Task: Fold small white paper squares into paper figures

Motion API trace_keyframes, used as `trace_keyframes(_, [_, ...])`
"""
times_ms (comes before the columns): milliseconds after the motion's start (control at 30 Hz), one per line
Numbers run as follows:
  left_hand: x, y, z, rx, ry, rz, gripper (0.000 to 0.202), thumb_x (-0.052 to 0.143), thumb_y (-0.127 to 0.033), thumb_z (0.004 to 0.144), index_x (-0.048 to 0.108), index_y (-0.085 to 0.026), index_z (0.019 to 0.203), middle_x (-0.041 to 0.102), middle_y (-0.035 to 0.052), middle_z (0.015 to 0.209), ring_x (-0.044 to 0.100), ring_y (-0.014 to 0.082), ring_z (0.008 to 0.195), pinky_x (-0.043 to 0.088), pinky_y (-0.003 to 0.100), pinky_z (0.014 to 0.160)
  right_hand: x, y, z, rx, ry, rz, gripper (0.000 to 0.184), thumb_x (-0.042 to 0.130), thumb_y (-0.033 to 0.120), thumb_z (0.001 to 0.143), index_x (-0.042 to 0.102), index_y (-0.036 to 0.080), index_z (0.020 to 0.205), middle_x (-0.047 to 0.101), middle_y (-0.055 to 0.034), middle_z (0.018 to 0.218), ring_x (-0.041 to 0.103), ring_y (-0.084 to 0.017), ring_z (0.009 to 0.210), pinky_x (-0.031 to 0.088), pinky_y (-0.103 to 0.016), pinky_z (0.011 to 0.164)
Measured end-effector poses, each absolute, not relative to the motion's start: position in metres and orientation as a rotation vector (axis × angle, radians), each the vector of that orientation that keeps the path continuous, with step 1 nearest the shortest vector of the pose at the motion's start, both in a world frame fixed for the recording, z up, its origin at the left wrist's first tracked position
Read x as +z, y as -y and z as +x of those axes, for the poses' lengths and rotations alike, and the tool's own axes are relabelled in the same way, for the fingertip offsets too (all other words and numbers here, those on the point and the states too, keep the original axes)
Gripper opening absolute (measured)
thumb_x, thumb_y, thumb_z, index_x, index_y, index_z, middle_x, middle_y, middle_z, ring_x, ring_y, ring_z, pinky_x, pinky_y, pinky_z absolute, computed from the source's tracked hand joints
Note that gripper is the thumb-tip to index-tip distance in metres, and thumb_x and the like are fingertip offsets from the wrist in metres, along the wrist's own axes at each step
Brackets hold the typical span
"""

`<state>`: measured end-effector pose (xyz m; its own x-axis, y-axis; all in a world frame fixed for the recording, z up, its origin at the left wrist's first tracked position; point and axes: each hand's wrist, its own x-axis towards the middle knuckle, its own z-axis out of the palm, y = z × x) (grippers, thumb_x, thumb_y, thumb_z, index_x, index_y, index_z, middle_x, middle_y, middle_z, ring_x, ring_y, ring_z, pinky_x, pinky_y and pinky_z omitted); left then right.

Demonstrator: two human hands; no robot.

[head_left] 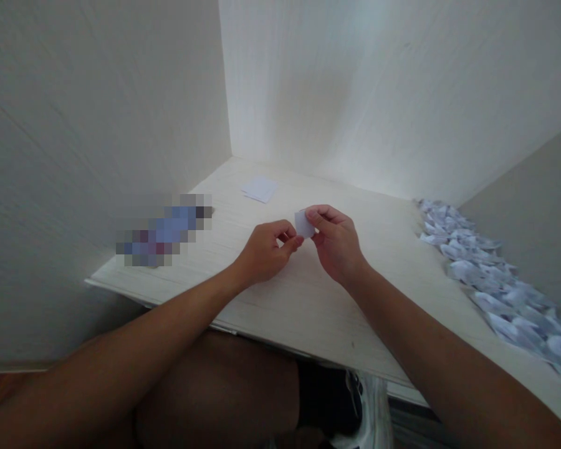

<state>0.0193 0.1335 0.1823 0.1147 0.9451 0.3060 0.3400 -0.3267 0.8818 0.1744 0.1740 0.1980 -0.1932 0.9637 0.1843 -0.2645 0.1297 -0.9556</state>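
Between my two hands is a small folded piece of white paper point(303, 225), held just above the white tabletop point(280, 305). My right hand point(335, 240) pinches it between thumb and fingers at its right side. At its lower left corner, the thumb and fingertips of my left hand point(270, 251) close on the paper's edge. Farther back, to the left, a few flat white paper sheets point(260, 188) lie loosely stacked on the table.
Along the right side of the table run rows of folded white paper pieces point(490, 268). A blurred-out bluish item point(166, 234) lies at the left edge. Pale walls point(308, 93) enclose the table at the back and sides. My leg is below the front edge.
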Motion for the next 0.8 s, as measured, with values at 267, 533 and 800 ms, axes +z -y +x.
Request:
trace_keyframes(267, [0.1811,-0.1336,0.0212,1.235,-1.291,1.731,0.023,0.068,-0.037,0.089,0.072,-0.017,0.077,0.074,0.0055,0.076,0.061,0.0130,0.060,0.046,0.021,0.049,0.1976,-0.1761,0.1744,1.376,1.201,-0.813,0.026,0.088,0.040,0.070,0.070,0.022,0.074,0.061,0.0028,0.073,0.050,-0.012,0.068,0.039,-0.028,0.061])
trace_keyframes(533, [0.1753,-0.1390,0.0190,1.544,-1.230,1.476,0.036,0.078,-0.039,0.084,0.074,-0.018,0.113,0.071,0.0049,0.093,0.070,0.0144,0.065,0.050,0.018,0.040,0.1981,-0.1755,0.1755,1.461,1.310,-0.911,0.027,0.083,0.043,0.071,0.070,0.020,0.078,0.067,0.0013,0.077,0.058,-0.014,0.073,0.045,-0.031,0.070])
trace_keyframes(800, [0.1789,-0.1425,0.0213,1.686,-1.075,1.342,0.036,0.082,-0.037,0.082,0.081,-0.014,0.109,0.071,0.0041,0.082,0.067,0.0118,0.056,0.055,0.020,0.041,0.1994,-0.1808,0.1805,1.726,1.231,-0.802,0.038,0.089,0.052,0.068,0.068,0.024,0.083,0.066,0.0010,0.084,0.059,-0.015,0.076,0.048,-0.028,0.068])
